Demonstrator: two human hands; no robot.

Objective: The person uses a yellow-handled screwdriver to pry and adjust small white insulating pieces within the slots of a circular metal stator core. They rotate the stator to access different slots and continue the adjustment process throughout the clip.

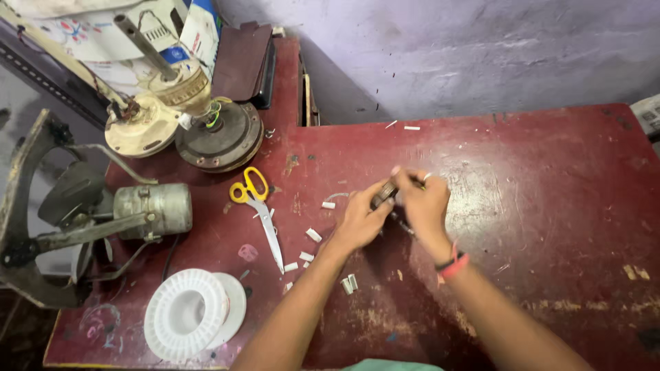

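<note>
Item in hand: small dark metal part (385, 194), held above the middle of the red bench (550, 206). My left hand (359, 221) pinches its near end; my right hand (425, 204) has its fingers (412, 180) closed over the far end. It blurs in view, so I cannot tell its detail. I judge it stiff, light and small enough to slip; best gripped at both ends, as now.

Nearby: yellow-handled scissors (258, 209), scattered white sleeve offcuts (313, 235), empty white plastic spool (187, 314), fan motor (152, 209), round rotor housing (220, 136). No container is seen holding anything.
</note>
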